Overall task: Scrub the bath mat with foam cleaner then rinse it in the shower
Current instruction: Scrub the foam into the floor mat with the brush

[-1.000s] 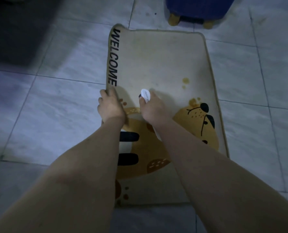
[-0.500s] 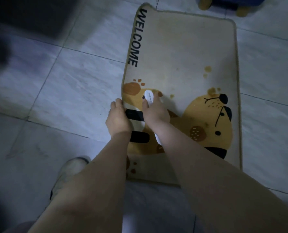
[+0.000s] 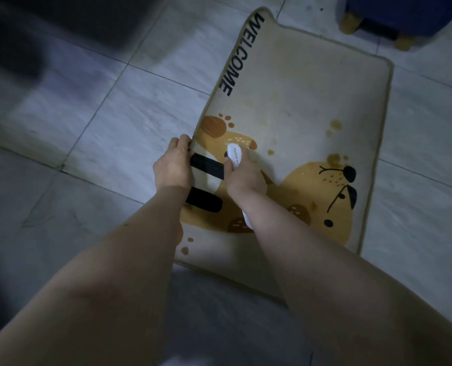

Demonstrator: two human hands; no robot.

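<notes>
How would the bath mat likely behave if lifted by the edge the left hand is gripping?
The bath mat would probably droop: its edge already curls at the left hand. On smooth floor tiles it may slide when scrubbed.

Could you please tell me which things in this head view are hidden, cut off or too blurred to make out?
- White brush: mostly hidden in the right hand; bristles unseen.
- Mat: near part covered by both forearms; left edge under the left hand.
- Blue furniture: cut off by the top edge.
- Dark shape, top left: too blurred to identify.
- Foam: not discernible in the dim light.
</notes>
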